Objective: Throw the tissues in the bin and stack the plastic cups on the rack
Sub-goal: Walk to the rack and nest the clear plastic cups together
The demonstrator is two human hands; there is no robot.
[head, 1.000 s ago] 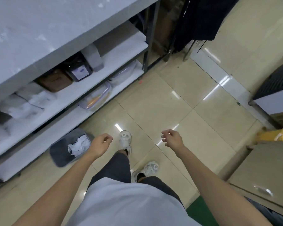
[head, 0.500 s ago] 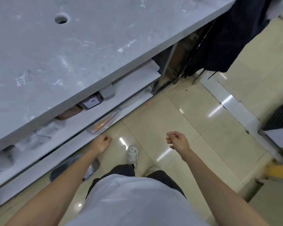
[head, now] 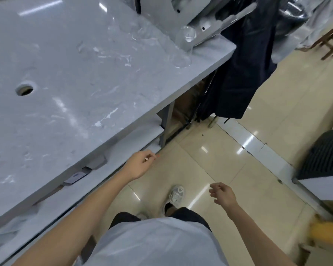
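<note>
Several clear plastic cups lie on the grey marble counter (head: 69,77) near its far right corner: one (head: 181,54) by the edge, another (head: 188,34) against a metal rack (head: 198,18) behind it, and more (head: 138,30) to the left, all blurred. My left hand (head: 139,167) hangs below the counter's front edge, fingers loosely curled, holding nothing. My right hand (head: 222,194) is lower, over the floor, fingers loosely apart and empty. The bin and tissues are out of view.
Shelves (head: 123,146) run under the counter with small items on them. A dark garment (head: 244,70) hangs past the counter's right end. A black mat (head: 325,156), a yellow object (head: 327,235) and tiled floor (head: 229,150) lie to the right. My feet (head: 174,196) stand below.
The view has swung up from the floor and bin to the countertop and cups. The bin with tissues has left the frame. Both hands stay empty; the left has risen toward the counter edge.
</note>
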